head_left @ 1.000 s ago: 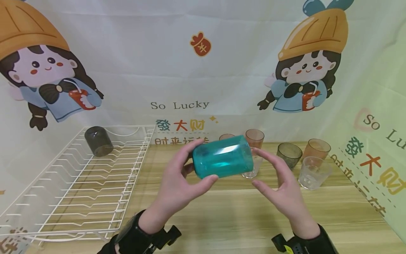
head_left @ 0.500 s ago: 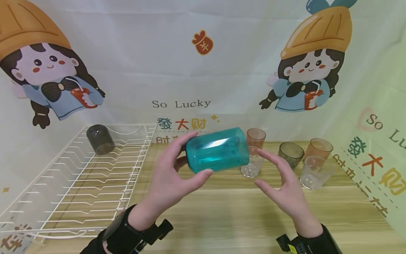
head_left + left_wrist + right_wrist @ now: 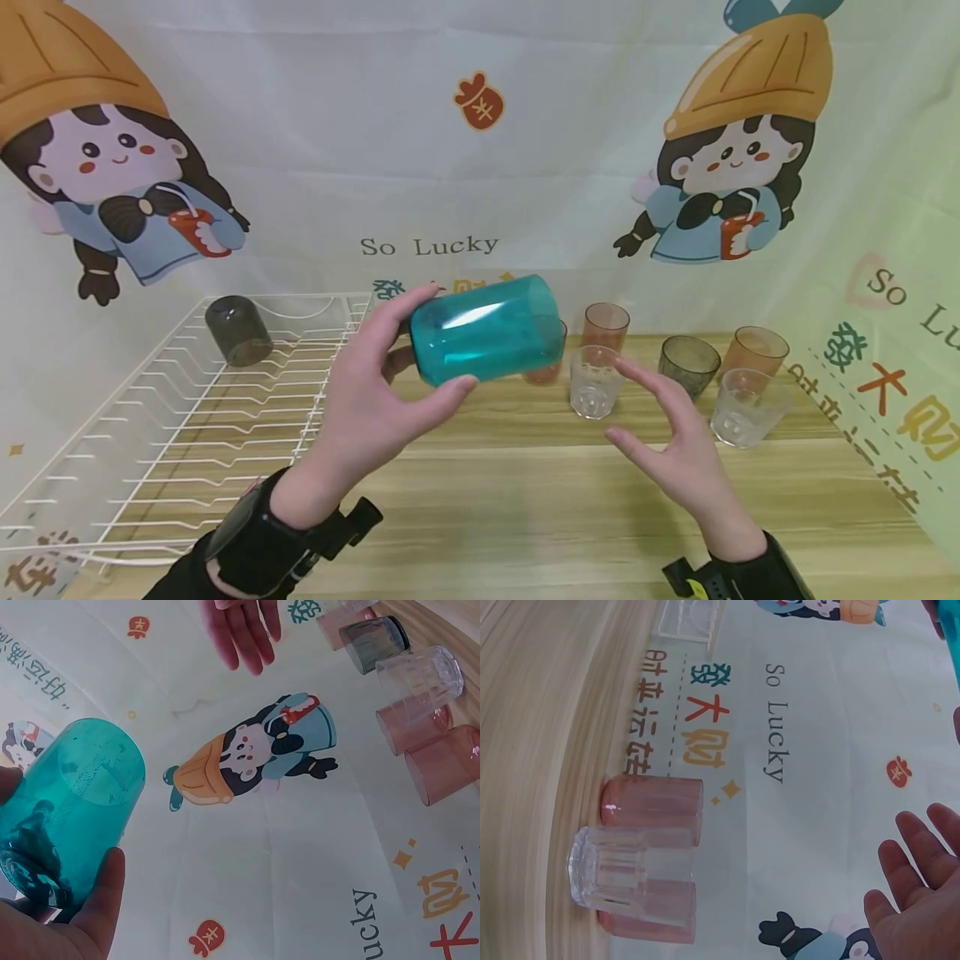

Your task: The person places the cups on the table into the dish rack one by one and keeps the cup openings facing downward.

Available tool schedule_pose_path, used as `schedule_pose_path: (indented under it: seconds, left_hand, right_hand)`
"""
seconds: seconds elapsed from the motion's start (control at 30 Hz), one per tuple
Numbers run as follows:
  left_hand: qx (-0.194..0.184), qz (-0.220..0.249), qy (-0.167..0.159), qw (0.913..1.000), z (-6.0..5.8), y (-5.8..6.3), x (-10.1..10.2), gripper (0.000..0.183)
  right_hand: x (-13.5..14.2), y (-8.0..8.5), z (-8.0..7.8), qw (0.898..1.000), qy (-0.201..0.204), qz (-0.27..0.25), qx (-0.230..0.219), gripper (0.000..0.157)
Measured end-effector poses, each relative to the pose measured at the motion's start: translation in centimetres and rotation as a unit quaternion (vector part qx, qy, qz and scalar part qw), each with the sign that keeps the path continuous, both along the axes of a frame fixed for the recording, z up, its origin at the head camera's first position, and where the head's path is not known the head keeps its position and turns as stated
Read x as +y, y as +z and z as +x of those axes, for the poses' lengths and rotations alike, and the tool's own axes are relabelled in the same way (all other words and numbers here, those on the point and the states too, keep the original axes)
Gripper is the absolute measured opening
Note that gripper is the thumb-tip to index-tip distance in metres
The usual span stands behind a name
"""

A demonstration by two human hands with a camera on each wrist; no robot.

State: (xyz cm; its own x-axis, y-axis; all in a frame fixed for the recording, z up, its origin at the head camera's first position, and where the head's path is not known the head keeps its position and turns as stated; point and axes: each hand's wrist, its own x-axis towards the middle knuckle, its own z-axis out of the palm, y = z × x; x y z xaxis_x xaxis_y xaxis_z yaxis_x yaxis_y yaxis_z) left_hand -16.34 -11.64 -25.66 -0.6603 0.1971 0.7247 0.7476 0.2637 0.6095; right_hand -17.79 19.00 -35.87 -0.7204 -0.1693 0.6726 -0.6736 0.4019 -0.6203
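The teal tumbler (image 3: pixel 487 329) is gripped near its base by the left hand (image 3: pixel 367 400), with the thumb laid along its near side. By the right hand (image 3: pixel 675 442) nothing is held; its fingers are extended, and it is separated from the tumbler by a wide gap. Over the last second the tumbler has been shifted leftward and slightly up, away from the right fingertips, by which its rim was nearly met. The load is thus judged to be carried by the left hand alone.

The tumbler is held in the air above the far half of the bench (image 3: pixel 510 517), almost on its side, rim end tipped a little higher. Its wall is translucent and glossy, streaked by a white highlight; faint specks are shown near the mouth, but whether they are droplets cannot be told.

Toward the far right corner of the bench are placed a clear faceted glass (image 3: pixel 595 392), a smoky glass (image 3: pixel 688 367) and pinkish tumblers (image 3: pixel 606 325). Along the left edge a white wire rack (image 3: pixel 112 548) is set, and in its far left corner a dark grey tumbler (image 3: pixel 238 332) is lodged, tilted.
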Motion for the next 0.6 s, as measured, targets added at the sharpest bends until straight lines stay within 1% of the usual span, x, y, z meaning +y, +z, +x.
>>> schedule_pose_path:
  seconds: [0.13, 0.3, 0.6]
  left_hand:
    - [-0.007, -0.009, 0.025, 0.9996, -0.2, 0.6, -0.6, 0.077]
    - [-0.023, -0.01, 0.043, 0.9987, -0.5, 1.4, -1.3, 0.076]
    - [-0.027, -0.02, 0.083, 0.996, -1.1, 2.5, -2.6, 0.076]
  right_hand:
    - [0.1, -0.2, 0.0, 1.0, -0.008, 0.006, -0.008, 0.075]
    - [0.4, -0.4, -0.1, 1.0, -0.015, 0.017, -0.011, 0.074]
    - [0.7, -1.0, -0.2, 0.999, -0.036, 0.033, -0.012, 0.071]
